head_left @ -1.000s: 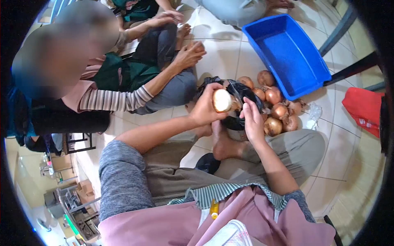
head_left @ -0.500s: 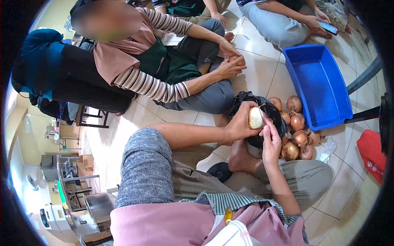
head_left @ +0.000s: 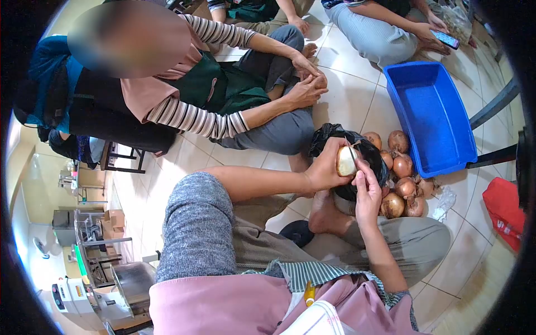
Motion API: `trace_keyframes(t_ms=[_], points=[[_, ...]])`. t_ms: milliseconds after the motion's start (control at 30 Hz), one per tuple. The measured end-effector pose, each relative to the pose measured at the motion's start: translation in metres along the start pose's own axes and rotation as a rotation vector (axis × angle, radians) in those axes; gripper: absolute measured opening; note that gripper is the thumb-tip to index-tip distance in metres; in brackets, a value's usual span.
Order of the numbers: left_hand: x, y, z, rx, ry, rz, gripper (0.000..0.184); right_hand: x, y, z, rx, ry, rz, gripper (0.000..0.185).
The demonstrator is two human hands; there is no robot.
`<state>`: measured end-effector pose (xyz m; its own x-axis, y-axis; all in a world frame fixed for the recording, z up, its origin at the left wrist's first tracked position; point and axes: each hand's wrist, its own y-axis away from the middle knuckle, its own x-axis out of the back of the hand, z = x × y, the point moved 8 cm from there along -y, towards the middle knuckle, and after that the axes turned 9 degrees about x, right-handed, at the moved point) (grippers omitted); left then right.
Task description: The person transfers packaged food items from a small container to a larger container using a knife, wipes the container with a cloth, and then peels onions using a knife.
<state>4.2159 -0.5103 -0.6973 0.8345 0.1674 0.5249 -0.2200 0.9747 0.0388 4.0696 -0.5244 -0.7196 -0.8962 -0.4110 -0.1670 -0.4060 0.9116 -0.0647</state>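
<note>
My left hand (head_left: 325,168) is closed around an onion (head_left: 346,163), whose pale, peeled face is turned up with brown skin at its lower edge. A small knife (head_left: 352,151) lies with its thin blade against the top of this onion. Its handle is mostly hidden in the closed fingers of my right hand (head_left: 366,187). Just beneath and beyond both hands is a black plastic bag (head_left: 368,152), partly covered by them. Unpeeled brown onions (head_left: 403,166) are heaped on the floor to the right of the bag.
A blue plastic tub (head_left: 432,111) stands beyond the onions. Crumpled clear plastic (head_left: 444,202) and a red bag (head_left: 503,212) are at the right. Opposite me sits a person in a striped sleeve (head_left: 195,121), hands around a roundish object. Another person holds a phone (head_left: 445,39).
The blade now shows more clearly across the top of the onion, and my hands have barely moved. The person opposite has shifted their head and hands slightly to the left.
</note>
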Motion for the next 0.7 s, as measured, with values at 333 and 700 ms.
trace_keyframes(t_ms=[333, 700], points=[[0.0, -0.002, 0.011, -0.135, -0.017, -0.021, 0.079, 0.038, -0.013, 0.021, -0.119, 0.005, 0.179, 0.038], [0.004, -0.005, 0.02, -0.147, -0.085, 0.046, 0.077, 0.005, 0.001, 0.003, -0.03, 0.044, 0.01, 0.04]])
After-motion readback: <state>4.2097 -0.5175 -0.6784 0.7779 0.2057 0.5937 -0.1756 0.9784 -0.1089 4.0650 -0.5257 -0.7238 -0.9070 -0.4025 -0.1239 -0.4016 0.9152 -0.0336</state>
